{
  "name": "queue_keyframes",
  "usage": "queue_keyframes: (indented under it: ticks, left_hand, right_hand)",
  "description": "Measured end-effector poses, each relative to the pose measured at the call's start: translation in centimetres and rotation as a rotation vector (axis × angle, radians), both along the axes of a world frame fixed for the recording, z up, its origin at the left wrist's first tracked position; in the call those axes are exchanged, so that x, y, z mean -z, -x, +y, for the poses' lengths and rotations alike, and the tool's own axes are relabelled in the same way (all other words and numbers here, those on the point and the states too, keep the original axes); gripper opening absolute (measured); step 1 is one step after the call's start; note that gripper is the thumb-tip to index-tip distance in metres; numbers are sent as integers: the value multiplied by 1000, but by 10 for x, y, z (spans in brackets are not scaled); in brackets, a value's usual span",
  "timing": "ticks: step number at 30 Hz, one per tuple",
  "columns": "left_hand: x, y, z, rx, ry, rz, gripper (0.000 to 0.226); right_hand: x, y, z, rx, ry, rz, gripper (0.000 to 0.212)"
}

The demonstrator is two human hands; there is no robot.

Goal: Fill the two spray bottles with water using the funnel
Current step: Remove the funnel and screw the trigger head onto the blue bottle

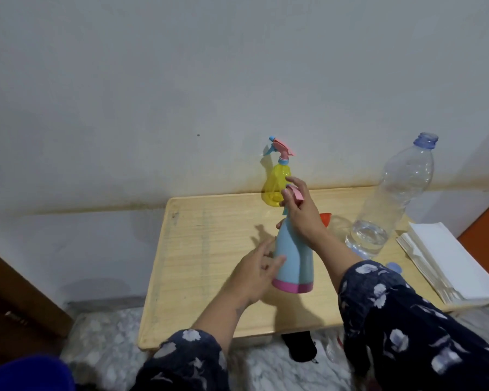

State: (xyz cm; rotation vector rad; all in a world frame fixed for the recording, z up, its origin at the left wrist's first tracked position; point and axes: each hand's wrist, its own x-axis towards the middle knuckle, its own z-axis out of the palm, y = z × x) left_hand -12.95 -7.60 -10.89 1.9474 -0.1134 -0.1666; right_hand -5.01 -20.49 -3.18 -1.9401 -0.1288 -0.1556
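While the right hand [304,214] curls round the pink spray head [295,193] of the blue bottle [294,259] mid-table, the left hand [256,270] rests loose, straight fingers on its side at 9 o'clock. Its hard plastic looks light and smooth, likely slippery if wet; hold low on the body. The yellow bottle [274,183] stands at 12, the funnel [325,218] and water bottle [393,198] near 2.

Two spray bottles are standing on the counter [209,221]: one blue spray bottle [292,263] and one yellow spray bottle [275,182]. One clear water bottle [393,198], one orange funnel [325,218], one loose blue cap [393,268] and one stack of white napkins [446,258] are sitting there too.
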Motion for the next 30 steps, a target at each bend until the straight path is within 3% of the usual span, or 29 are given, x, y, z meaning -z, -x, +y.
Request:
queue_keyframes:
  ticks: [3, 6, 17, 30]
  left_hand:
    - [7, -4, 28, -3, -372, 97, 36]
    - [5, -9, 46, -41, -518, 202, 29]
    - [-1, -19, 75, -148, -683, 258, 34]
    - [1, 27, 39, -159, -690, 285, 35]
  right_hand:
    - [12, 12, -8, -75, -144, 200, 26]
    - [33, 28, -13, -76, -47, 211, 26]
    - [74, 59, -47, 9, 42, 281, 29]
    - [92, 115, -97, 34, 125, 328, 26]
